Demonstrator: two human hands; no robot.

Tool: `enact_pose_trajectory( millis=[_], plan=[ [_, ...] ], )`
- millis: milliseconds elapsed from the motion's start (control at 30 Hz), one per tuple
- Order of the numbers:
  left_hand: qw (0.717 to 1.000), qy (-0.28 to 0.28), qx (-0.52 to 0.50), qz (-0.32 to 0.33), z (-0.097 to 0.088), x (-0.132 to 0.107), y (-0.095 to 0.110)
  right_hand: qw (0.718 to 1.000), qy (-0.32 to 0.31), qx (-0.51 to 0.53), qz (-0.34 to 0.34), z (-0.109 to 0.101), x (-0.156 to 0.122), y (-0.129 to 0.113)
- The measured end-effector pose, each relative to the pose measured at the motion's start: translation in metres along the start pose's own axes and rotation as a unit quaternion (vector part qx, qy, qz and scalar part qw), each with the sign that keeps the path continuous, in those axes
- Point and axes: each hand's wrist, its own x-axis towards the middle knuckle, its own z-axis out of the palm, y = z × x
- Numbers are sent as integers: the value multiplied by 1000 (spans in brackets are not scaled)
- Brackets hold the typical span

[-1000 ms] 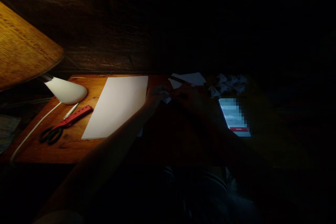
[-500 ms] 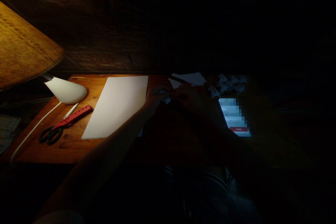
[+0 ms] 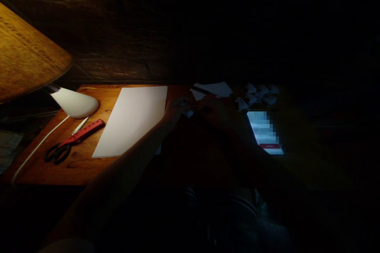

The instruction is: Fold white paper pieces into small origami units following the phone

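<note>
The scene is very dark, lit only from the left. My left hand (image 3: 175,110) and my right hand (image 3: 214,111) meet over the middle of the wooden table (image 3: 86,162). Both pinch a small pale piece of paper (image 3: 187,107) between them, its shape hard to make out. A large white sheet (image 3: 133,118) lies flat just left of my left hand. More white paper (image 3: 213,88) lies beyond my hands. My right hand is almost lost in shadow.
A lamp with a woven shade (image 3: 26,59) and white base (image 3: 75,102) stands at the left, its cord (image 3: 35,148) trailing forward. Scissors (image 3: 57,151) and a red ruler (image 3: 84,130) lie beside it. A lit phone (image 3: 264,132) lies to the right, crumpled paper (image 3: 259,94) behind it.
Almost nothing differs. My hands stay together over the small paper, with only slight finger shifts. The phone screen looks a little different.
</note>
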Motion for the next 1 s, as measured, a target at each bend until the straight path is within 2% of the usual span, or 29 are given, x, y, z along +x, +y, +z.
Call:
enact_pose_trajectory(
  millis=[467, 600, 700, 833, 1000],
  plan=[
    [999, 5, -45, -15, -2, 2, -2, 998, -5, -54, -22, -2, -1, -3],
    [997, 26, -67, -31, -5, 3, 2, 995, -44, -90, -26, -4, -1, -6],
    [997, 31, -63, -12, -5, 3, 3, 996, -61, -69, -23, -1, -2, -7],
    [999, 28, -3, 23, -2, 2, -1, 999, -26, -23, 2, 1, -3, -9],
    [997, 25, 53, 55, -1, 1, -3, 996, 36, -19, 81, -3, -5, -18]
  ],
)
